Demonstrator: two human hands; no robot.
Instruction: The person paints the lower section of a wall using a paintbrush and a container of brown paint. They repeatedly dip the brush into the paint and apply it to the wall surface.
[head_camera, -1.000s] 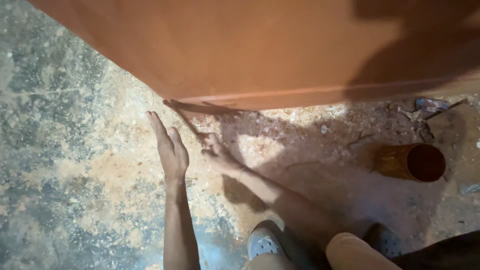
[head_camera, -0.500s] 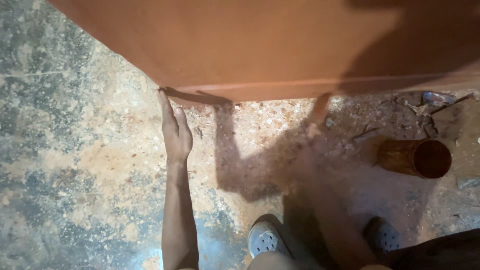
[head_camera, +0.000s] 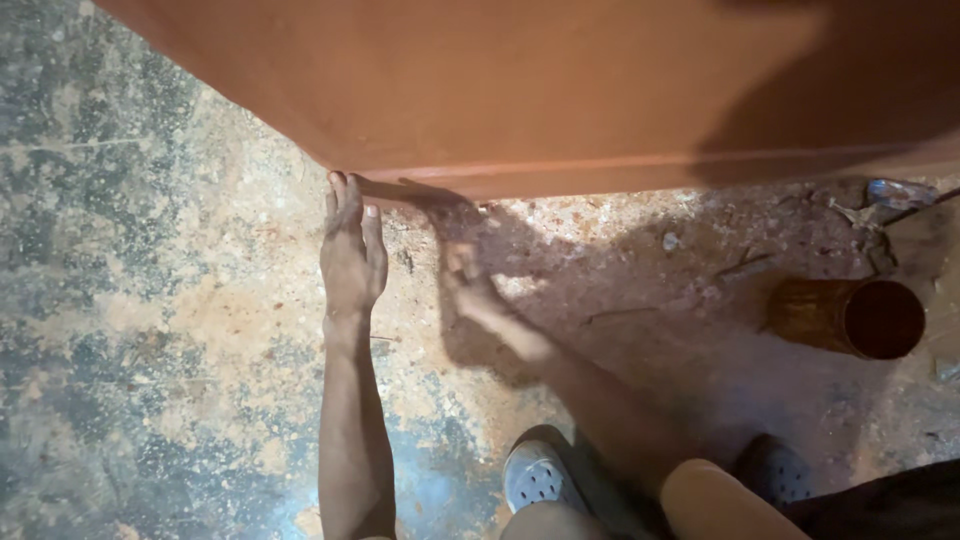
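A large reddish-brown board (head_camera: 560, 90) fills the upper part of the view, its face smooth and flat, evenly coloured (a dark shadow falls across its right portion); its lower edge shows as a paler strip running left to right above the stained concrete floor (head_camera: 130, 330); its lower left corner sits where fingertips meet it.

The large board (head_camera: 560, 90) looks like wood coated in matt reddish-brown paint — smooth, with a faint sheen along its lower edge. The floor (head_camera: 130, 300) is rough, mottled concrete dusted with orange grit. The cylinder (head_camera: 850, 317) appears rusty brown — its material is unclear. The shoe (head_camera: 540, 478) looks like perforated grey plastic.
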